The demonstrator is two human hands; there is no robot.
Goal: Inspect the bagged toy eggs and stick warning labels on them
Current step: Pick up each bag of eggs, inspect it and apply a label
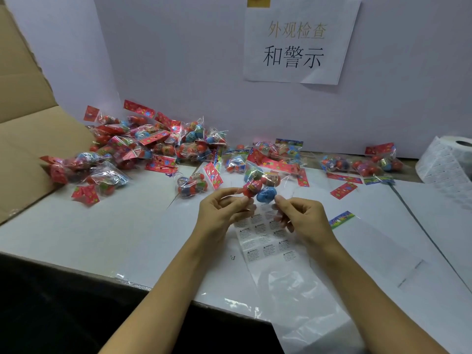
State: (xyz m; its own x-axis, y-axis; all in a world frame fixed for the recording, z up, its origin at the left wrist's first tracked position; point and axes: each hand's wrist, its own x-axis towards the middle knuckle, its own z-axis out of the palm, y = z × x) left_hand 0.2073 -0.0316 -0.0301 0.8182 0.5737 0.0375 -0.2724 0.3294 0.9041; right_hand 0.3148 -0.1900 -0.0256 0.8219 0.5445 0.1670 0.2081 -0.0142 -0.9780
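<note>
Both hands are up over the worktop (76, 233), sharing one clear bag of toy eggs (260, 186). The left hand (222, 213) has its grip pinched on the bag's lower left corner, thumb against a red egg; the right hand (304, 218) grasps the lower right corner just beside a blue egg. Directly under the two grips lies a sheet of warning labels (265, 244), flat on the worktop. Beyond the grips and off to the left, a big heap of bagged eggs (143, 146) sprawls toward a cardboard box (28, 139). Far right of the right grip stands a label roll (447, 159). A paper sign (298, 44) hangs on the wall above.
</note>
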